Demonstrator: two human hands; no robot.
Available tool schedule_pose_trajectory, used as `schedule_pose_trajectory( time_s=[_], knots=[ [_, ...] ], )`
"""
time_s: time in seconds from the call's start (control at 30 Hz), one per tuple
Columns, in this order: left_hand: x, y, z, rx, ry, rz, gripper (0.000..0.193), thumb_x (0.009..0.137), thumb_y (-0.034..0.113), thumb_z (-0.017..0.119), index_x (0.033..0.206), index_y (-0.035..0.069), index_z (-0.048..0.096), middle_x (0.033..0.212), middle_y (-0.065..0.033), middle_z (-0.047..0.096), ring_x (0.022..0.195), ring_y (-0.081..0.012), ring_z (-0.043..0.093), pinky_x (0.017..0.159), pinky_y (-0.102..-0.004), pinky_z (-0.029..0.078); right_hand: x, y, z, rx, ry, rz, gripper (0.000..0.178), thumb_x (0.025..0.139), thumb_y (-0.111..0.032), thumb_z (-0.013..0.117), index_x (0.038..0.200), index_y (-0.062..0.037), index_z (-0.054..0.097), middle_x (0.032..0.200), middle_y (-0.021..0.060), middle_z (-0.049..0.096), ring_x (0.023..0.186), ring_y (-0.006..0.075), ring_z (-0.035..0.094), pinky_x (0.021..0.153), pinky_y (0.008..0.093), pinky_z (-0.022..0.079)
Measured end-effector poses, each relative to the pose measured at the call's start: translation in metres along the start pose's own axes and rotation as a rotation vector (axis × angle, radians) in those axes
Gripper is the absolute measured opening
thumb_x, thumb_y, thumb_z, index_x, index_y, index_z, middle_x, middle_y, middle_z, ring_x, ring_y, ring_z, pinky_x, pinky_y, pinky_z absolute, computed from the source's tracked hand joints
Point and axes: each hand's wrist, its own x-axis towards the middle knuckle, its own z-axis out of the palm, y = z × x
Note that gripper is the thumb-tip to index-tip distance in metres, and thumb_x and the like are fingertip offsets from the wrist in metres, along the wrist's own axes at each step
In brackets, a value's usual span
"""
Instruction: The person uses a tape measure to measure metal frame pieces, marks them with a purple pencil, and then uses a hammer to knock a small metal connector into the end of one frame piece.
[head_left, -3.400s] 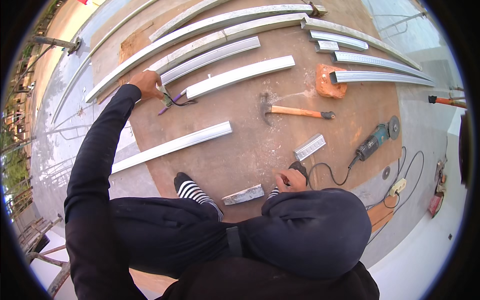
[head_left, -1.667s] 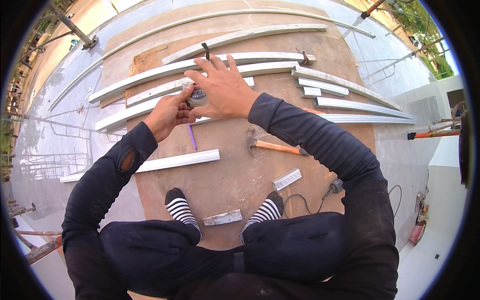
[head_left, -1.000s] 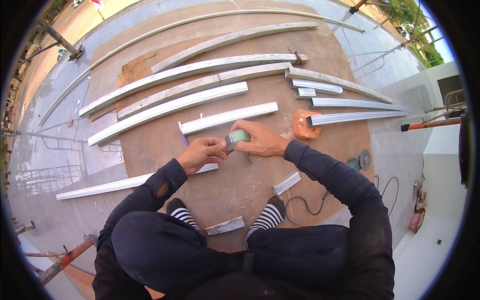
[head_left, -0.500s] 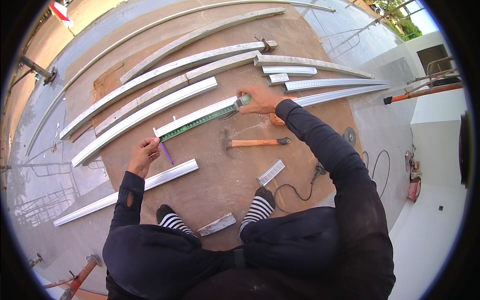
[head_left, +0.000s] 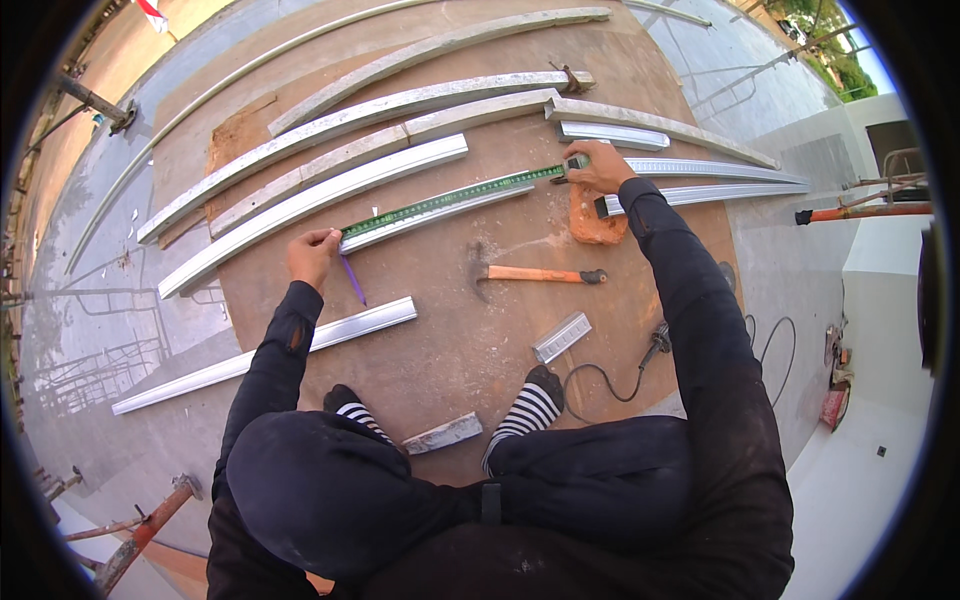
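Brown board (head_left: 440, 345) carries white channel (head_left: 440, 219). Left hand (head_left: 313, 256) pinches tape blade (head_left: 440, 205); right hand (head_left: 603, 168) wraps tape case (head_left: 574, 164), apparently tensioning blade alongside.

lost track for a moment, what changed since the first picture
The right hand took the tape measure from the left hand and drew its case rightward; the left hand now pinches the blade end. The purple pencil swung its near end right. The hammer and brick stayed.
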Motion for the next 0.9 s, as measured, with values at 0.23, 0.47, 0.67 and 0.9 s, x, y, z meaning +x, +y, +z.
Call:
schedule_pose_trajectory(
  time_s=[0.23,0.47,0.67,0.9],
  knots=[
    [-0.002,-0.002,0.011,-0.010,0.070,0.020,0.027,0.081,0.014,0.077,0.097,-0.006,0.070,0.084,-0.0105,0.070,0.073,-0.0140,0.064,0.067,-0.0265,0.051,0.005,-0.008,0.019,0.003,-0.073,-0.010,0.043,0.073,-0.028,0.074,0.110,-0.0072,0.064,0.107,0.0212,0.064,0.103,0.0386,0.060,0.092,0.0429,0.048],
    [-0.007,0.000,0.012,-0.092,0.068,0.003,0.027,0.081,0.011,0.076,0.101,-0.005,0.068,0.084,-0.0102,0.069,0.073,-0.0138,0.064,0.066,-0.0263,0.051,0.009,-0.023,0.032,0.016,-0.055,-0.109,0.042,0.074,-0.026,0.072,0.111,-0.0085,0.063,0.108,0.0209,0.062,0.105,0.0383,0.058,0.094,0.0434,0.046],
    [-0.012,0.003,0.009,-0.104,0.050,0.029,0.024,0.082,0.009,0.074,0.101,-0.005,0.068,0.085,-0.0098,0.070,0.074,-0.0130,0.064,0.067,-0.0258,0.051,0.009,-0.029,0.033,-0.016,-0.064,-0.103,0.041,0.075,-0.025,0.071,0.112,-0.0099,0.065,0.109,0.0209,0.063,0.108,0.0382,0.057,0.096,0.0438,0.045],
    [-0.018,0.009,0.007,-0.115,0.023,-0.009,0.022,0.084,0.005,0.071,0.103,-0.005,0.069,0.086,-0.0099,0.070,0.076,-0.0136,0.065,0.069,-0.0257,0.053,0.010,-0.027,0.032,-0.057,-0.073,-0.110,0.039,0.076,-0.023,0.072,0.113,-0.0109,0.065,0.109,0.0197,0.062,0.107,0.0374,0.057,0.095,0.0431,0.046]
  ],
)
